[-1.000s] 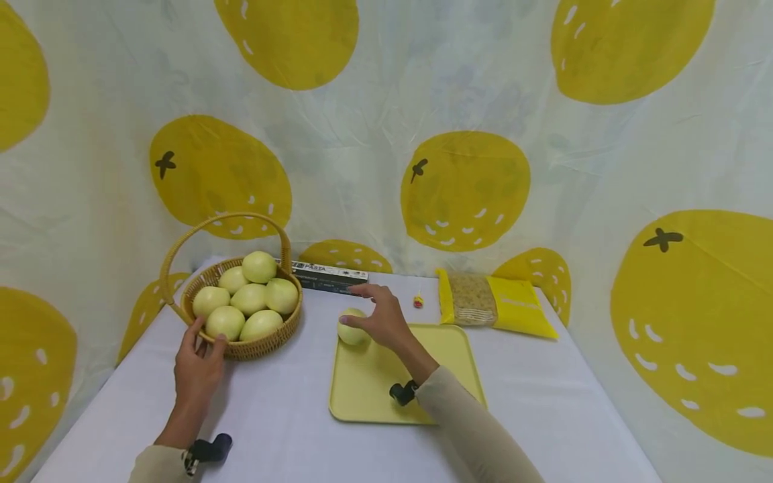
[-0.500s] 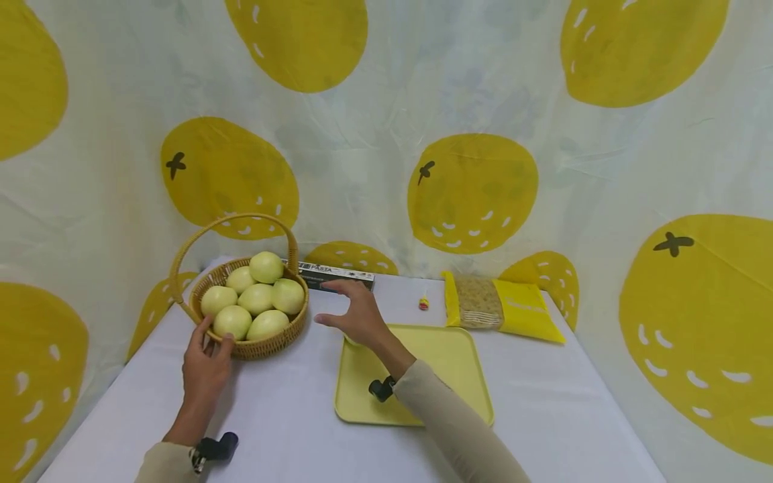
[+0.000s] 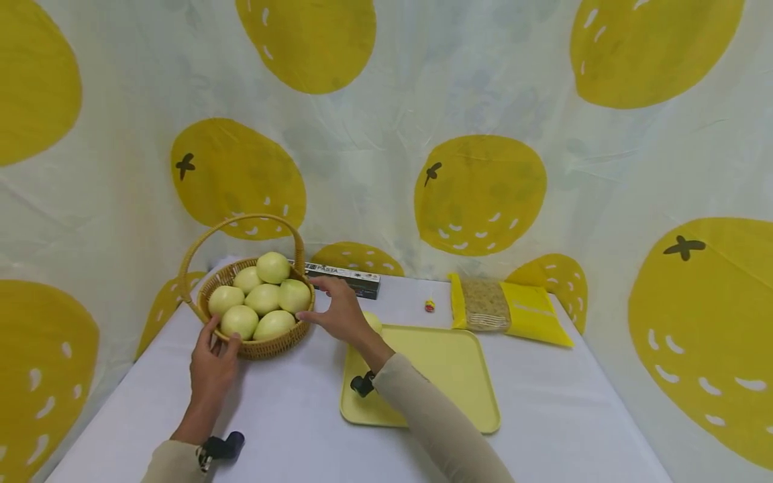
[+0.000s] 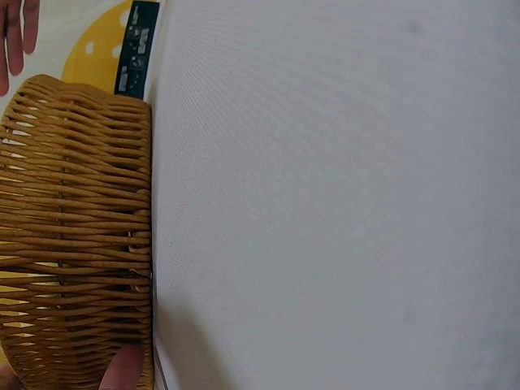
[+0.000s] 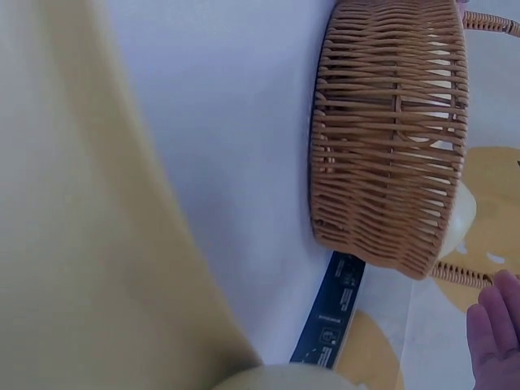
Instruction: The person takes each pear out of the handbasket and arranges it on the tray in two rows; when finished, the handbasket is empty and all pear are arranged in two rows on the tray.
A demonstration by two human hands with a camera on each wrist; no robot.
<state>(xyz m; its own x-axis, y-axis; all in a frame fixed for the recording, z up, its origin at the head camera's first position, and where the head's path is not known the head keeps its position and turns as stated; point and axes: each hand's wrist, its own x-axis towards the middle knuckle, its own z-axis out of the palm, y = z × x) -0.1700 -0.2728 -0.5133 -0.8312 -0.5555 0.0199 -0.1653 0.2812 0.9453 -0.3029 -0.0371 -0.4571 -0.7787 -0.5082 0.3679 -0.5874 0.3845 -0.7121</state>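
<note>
A wicker basket (image 3: 272, 346) with a tall handle holds several smooth, round, pale yellow-green fruits (image 3: 262, 299). My left hand (image 3: 213, 369) grips the basket at its front left; in the left wrist view a fingertip (image 4: 123, 370) presses low on the woven wall. At the basket's right rim is my right hand (image 3: 341, 312), thumb and fingers spread apart, nothing held between them. The nearest fruit to it is the one at the right of the pile. Another pale fruit (image 3: 372, 322) sits at the back left corner of a yellow tray (image 3: 423, 376), partly hidden by my right hand.
Behind the basket lies a dark pasta box (image 3: 350, 280). A small red and yellow lollipop (image 3: 429, 306) lies behind the tray, and a yellow bag (image 3: 510, 310) lies to its right. A lemon-print curtain (image 3: 362, 181) hangs behind the white-covered table (image 3: 290, 422).
My right hand has moved left from the fruit on the tray to the basket's right rim, its fingers spread. The left hand stays at the basket. The view has shifted slightly.
</note>
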